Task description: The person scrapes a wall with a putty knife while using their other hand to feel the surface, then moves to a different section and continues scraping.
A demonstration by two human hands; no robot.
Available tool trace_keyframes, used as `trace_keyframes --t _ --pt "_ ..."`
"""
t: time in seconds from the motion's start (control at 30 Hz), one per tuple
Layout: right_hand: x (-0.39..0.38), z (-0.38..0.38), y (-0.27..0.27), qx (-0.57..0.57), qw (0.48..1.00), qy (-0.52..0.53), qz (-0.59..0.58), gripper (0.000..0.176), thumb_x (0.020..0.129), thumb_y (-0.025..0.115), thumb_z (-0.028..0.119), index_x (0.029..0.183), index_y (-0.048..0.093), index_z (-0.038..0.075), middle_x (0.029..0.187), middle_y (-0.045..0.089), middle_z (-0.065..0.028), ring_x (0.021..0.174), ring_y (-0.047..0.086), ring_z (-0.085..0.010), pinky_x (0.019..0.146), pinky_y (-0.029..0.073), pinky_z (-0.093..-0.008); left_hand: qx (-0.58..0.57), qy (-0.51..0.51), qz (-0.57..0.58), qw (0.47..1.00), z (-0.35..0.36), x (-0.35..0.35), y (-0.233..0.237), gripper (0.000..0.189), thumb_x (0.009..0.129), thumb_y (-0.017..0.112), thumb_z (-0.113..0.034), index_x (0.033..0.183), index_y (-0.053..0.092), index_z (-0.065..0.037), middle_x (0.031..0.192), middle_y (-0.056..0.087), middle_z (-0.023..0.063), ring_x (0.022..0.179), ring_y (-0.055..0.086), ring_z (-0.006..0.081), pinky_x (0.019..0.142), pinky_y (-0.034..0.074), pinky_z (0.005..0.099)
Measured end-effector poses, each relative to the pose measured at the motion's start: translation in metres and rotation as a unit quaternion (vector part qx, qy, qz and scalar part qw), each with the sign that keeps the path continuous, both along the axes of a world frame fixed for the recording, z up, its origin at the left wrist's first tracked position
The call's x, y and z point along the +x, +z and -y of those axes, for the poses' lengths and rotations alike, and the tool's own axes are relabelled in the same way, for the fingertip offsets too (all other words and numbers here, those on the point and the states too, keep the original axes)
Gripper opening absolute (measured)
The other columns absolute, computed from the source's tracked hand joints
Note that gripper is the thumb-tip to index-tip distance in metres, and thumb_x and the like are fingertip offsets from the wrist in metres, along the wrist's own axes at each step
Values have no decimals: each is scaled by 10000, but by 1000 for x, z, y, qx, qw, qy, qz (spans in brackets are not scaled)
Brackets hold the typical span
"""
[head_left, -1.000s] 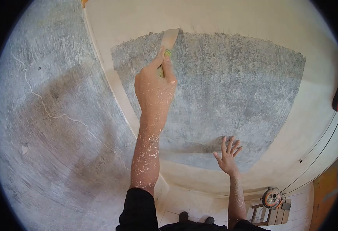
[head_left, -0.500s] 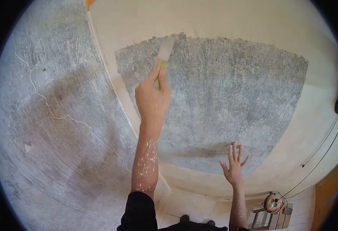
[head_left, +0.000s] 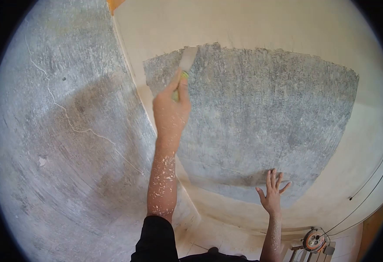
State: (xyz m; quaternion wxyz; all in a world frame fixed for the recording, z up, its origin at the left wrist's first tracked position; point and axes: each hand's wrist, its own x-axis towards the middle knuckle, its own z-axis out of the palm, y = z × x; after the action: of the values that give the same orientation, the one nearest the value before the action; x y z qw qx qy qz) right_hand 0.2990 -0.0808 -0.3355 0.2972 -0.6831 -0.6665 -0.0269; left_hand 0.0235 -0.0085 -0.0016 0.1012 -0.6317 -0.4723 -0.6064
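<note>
Closed tight, the grip of the left hand (head_left: 170, 111) holds a flat pale-bladed scraper with green handle (head_left: 186, 59); its blade lies just above the grip, on the rough grey wall patch (head_left: 265, 109). Far below-right, the right hand (head_left: 271, 196) lies spread open on the wall, probably for support.
</note>
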Motion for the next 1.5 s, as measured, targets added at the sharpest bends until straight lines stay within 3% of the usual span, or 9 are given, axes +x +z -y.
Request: trace_keyframes --t 0.27,0.37,0.47,0.83,1.03,1.13,1.23,1.33,1.5 --pt "10 -14 -15 -37 999 9 -14 800 941 512 550 1539 236 97 1622 132 -140 1485 -68 -407 1051 -176 -714 43 15 -14 999 -38 -52 -26 385 966 617 -312 1288 629 -102 1116 706 160 986 692 203 854 510 293" --pt "17 -34 -55 138 969 -50 199 821 951 499 548 1544 194 70 1621 87 -174 1470 -119 -433 1056 -180 -703 76 17 -94 992 -68 -113 -17 345 945 657 -253 1250 658 -94 1120 706 159 1002 688 199 867 509 298" --pt "18 -43 -64 160 957 -67 231 816 962 451 576 1535 204 51 1611 12 -224 1433 -222 -464 1020 -196 -730 123 -48 -134 982 -88 -145 6 316 925 683 -211 1219 679 -94 1096 714 150 968 692 184 848 513 289" --pt "14 -56 -85 146 965 -87 197 736 959 472 569 1494 321 88 1596 78 -249 1404 -207 -543 992 -184 -764 238 -69 -300 921 -55 0 35 270 905 699 -284 1173 717 -259 602 572 20 455 503 103 453 457 275" --pt "14 -55 -84 160 965 -85 191 731 959 478 562 1506 313 107 1614 32 -211 1411 -230 -514 1004 -188 -752 12 -65 -104 992 7 34 -20 339 971 599 -215 1293 630 -114 1032 721 175 890 712 199 786 543 314" --pt "12 -56 -80 174 965 -81 179 736 959 481 559 1511 303 107 1618 15 -201 1412 -241 -501 1005 -194 -747 84 -75 -49 992 3 46 -17 328 966 593 -193 1269 644 -79 911 720 210 692 717 180 588 525 298" --pt "11 -58 -77 183 963 -78 182 739 960 478 560 1513 298 104 1618 -4 -200 1408 -253 -501 1002 -198 -746 12 -80 -34 996 24 56 -7 339 967 589 -179 1276 629 -44 909 722 213 701 713 162 613 525 291" --pt "12 -56 -82 169 968 -77 170 740 961 470 566 1515 296 106 1618 -27 -201 1399 -266 -509 997 -201 -748 -69 -88 -28 993 34 68 -24 369 999 556 -251 1307 602 -54 1173 676 197 1121 645 241 957 488 338" --pt "9 -56 -82 153 974 -66 151 737 965 451 577 1514 300 109 1617 -28 -204 1392 -283 -510 993 -207 -745 -18 -80 -1 997 30 74 -9 335 986 562 -201 1269 631 -35 947 716 189 801 689 167 693 501 288"
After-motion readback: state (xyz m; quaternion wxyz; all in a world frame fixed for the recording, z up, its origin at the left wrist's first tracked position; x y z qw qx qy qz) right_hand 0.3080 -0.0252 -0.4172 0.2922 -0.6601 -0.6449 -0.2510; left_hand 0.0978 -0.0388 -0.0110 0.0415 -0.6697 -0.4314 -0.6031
